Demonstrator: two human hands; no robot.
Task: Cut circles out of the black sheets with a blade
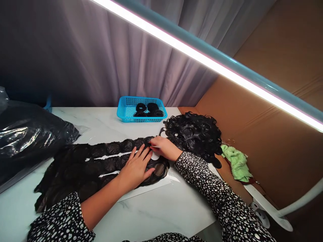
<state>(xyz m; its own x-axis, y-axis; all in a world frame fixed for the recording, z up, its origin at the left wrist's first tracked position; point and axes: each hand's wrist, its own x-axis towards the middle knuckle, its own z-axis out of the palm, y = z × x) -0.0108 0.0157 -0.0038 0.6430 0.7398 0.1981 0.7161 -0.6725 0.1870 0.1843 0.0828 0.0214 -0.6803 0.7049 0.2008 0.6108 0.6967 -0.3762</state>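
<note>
Strips of sheer black fabric with round ring shapes [113,148] lie across a white sheet on the marbled table. My left hand [136,166] rests flat on the strips, its fingers spread. At the right end of the top strip, my right hand [164,147] is closed in a pinch around a thin, light-coloured tool, whose kind I cannot make out. Just beyond my right hand sits a heap of loose black rings and scraps [194,132].
A blue basket [121,116] with several black rings stands at the back. A black plastic bag [30,134] is at the left. A green cloth [237,163] lies at the right near a brown panel [264,134]. A lit tube lamp [202,60] hangs overhead.
</note>
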